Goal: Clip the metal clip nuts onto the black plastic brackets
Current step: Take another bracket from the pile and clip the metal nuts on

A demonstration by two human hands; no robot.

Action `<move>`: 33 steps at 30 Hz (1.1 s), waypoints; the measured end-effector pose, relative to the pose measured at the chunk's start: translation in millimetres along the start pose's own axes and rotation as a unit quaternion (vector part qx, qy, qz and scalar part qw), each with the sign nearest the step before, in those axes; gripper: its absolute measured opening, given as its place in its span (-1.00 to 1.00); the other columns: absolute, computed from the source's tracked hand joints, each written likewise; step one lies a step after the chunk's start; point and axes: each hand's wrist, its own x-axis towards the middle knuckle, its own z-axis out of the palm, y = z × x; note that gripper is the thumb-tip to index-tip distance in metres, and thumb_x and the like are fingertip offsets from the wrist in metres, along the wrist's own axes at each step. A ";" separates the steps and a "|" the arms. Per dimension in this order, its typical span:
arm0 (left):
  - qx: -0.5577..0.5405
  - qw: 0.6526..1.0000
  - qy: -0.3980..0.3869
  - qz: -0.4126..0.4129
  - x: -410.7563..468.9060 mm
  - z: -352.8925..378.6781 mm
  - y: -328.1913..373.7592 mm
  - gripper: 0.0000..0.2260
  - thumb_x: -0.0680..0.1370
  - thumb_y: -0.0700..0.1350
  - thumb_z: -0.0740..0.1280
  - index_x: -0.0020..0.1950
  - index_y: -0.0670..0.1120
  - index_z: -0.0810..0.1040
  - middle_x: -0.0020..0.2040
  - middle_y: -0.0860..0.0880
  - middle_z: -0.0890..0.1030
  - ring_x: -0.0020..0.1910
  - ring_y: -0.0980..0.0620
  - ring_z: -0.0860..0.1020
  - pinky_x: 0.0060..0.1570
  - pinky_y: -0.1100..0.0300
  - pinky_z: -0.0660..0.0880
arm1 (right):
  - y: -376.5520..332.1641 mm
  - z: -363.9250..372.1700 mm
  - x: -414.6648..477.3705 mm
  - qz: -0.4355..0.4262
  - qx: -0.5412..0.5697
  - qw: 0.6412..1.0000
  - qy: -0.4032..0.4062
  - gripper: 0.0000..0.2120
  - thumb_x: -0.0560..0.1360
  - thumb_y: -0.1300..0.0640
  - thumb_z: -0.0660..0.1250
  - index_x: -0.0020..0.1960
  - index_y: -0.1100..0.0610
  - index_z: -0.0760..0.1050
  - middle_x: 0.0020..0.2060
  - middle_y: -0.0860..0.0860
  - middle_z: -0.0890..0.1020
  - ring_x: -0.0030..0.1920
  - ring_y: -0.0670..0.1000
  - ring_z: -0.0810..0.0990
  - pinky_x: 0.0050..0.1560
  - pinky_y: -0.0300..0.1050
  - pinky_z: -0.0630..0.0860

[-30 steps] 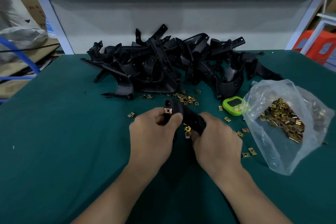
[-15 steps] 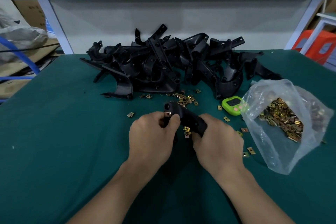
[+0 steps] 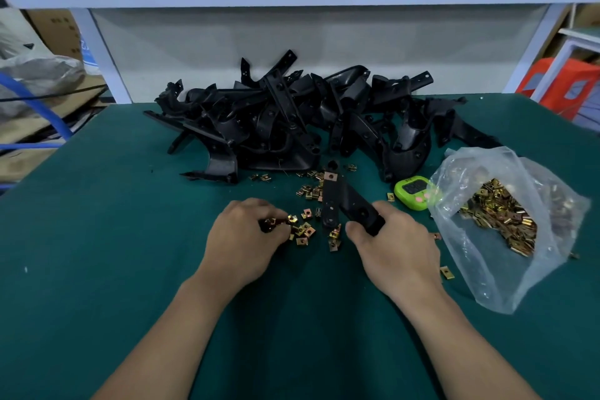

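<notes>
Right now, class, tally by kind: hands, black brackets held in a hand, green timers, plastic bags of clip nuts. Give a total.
Hands: 2, left hand, right hand
Held black bracket: 1
Green timer: 1
Plastic bag: 1
Total: 5

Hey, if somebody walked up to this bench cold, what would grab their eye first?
The tangled heap of black brackets at the back of the green table, then the clear bag of gold clip nuts on the right beside a lime-green timer. Up front, the right hand grips one bracket while the left hand touches loose clip nuts.
</notes>
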 end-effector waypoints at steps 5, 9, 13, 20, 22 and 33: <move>-0.023 0.999 0.028 -0.013 0.7 4.0 2.3 -0.87 0.47 -0.08 0.54 -0.08 0.16 0.73 -0.12 0.21 0.62 -0.10 0.29 0.55 -0.20 0.48 0.41 | -1.2 -0.5 -0.5 -0.008 -0.011 1.000 -0.004 -0.80 0.50 -0.23 0.34 -0.11 -0.14 0.46 -0.33 -0.16 0.56 -0.25 -0.05 0.53 -0.32 -0.08 0.32; -0.043 0.998 0.034 -0.030 1.8 7.2 0.5 -0.80 0.50 -0.14 0.52 -0.16 0.17 0.63 -0.16 0.18 0.63 -0.16 0.31 0.55 -0.25 0.51 0.36 | -1.8 -0.7 -0.2 -0.011 -0.009 1.000 -0.006 -0.79 0.50 -0.23 0.35 -0.12 -0.12 0.46 -0.33 -0.16 0.56 -0.25 -0.05 0.52 -0.32 -0.08 0.31; -0.037 0.998 0.058 0.006 0.8 5.6 0.8 -0.79 0.57 -0.22 0.42 -0.02 0.11 0.71 -0.04 0.23 0.62 0.02 0.25 0.52 -0.07 0.56 0.33 | -1.5 -0.7 0.1 -0.014 -0.007 1.000 -0.010 -0.81 0.50 -0.23 0.36 -0.09 -0.14 0.49 -0.32 -0.18 0.56 -0.25 -0.09 0.52 -0.31 -0.09 0.32; 0.037 0.998 0.041 0.041 -4.1 11.1 6.4 -0.93 0.45 0.02 0.53 -0.09 0.17 0.73 -0.05 0.32 0.61 0.05 0.27 0.37 0.19 0.13 0.41 | -0.4 0.0 0.7 -0.016 -0.010 1.000 -0.014 -0.82 0.48 -0.23 0.37 -0.05 -0.16 0.51 -0.29 -0.18 0.58 -0.19 0.01 0.57 -0.24 -0.06 0.42; 0.031 0.998 0.037 0.033 -3.2 10.6 4.8 -0.93 0.45 -0.01 0.55 -0.10 0.15 0.73 -0.12 0.34 0.57 0.03 0.27 0.38 0.18 0.09 0.43 | -0.5 0.2 0.7 -0.015 -0.007 1.000 -0.014 -0.83 0.48 -0.22 0.37 -0.06 -0.15 0.51 -0.30 -0.18 0.59 -0.20 0.00 0.57 -0.24 -0.06 0.42; 0.031 0.991 0.080 0.098 -7.9 18.7 11.7 -0.93 0.51 -0.10 0.49 -0.08 0.07 0.73 -0.13 0.26 0.62 0.02 0.19 0.45 0.14 0.11 0.38 | -0.5 -1.4 0.1 -0.018 0.001 1.000 -0.017 -0.81 0.48 -0.20 0.37 -0.10 -0.11 0.52 -0.32 -0.16 0.59 -0.21 0.01 0.58 -0.19 -0.02 0.50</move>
